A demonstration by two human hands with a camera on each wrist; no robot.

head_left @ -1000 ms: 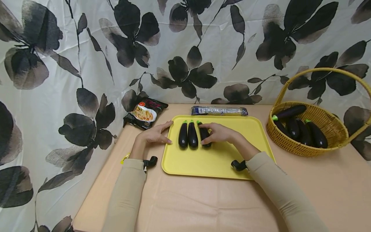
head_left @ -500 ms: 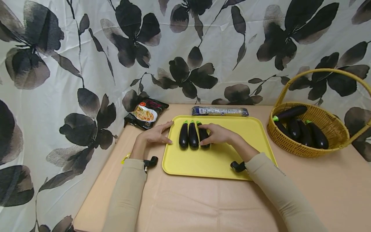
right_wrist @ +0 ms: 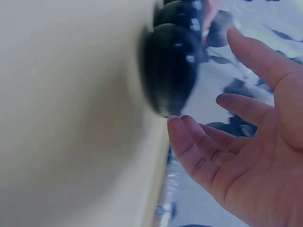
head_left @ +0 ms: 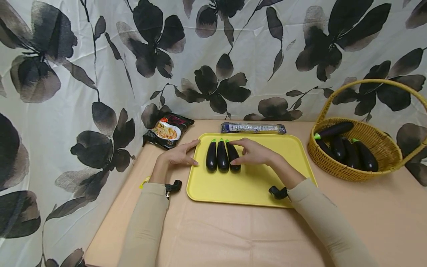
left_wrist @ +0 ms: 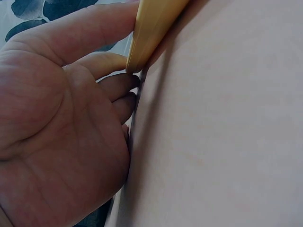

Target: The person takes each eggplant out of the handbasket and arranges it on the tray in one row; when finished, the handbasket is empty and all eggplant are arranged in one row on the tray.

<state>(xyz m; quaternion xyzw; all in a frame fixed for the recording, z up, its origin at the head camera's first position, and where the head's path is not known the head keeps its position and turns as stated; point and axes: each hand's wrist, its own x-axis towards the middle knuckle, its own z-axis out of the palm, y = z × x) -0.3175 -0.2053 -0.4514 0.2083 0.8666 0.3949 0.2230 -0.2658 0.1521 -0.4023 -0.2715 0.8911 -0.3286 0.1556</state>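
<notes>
Three dark eggplants with green stems lie side by side on the left half of a yellow tray (head_left: 267,185): a left one (head_left: 211,155), a middle one (head_left: 222,155) and a right one (head_left: 232,152), which leans a little. My right hand (head_left: 255,151) is over the right eggplant, thumb and fingers spread apart. In the right wrist view, a fingertip is right at the end of the nearest eggplant (right_wrist: 170,71). My left hand (head_left: 178,154) rests at the tray's left edge. The left wrist view has its thumb and forefinger against the tray rim (left_wrist: 151,33), the other fingers loosely bent.
A yellow wicker basket (head_left: 388,150) with several eggplants (head_left: 365,155) stands at the right. Behind the tray lies a long blue-and-yellow packet (head_left: 253,128). A black noodle packet (head_left: 168,129) sits at the back left, near the floral cloth (head_left: 207,89).
My right hand's fingers have loosened from the right eggplant and risen slightly, so more of it shows. That eggplant has shifted slightly left. The left hand stays at the tray edge.
</notes>
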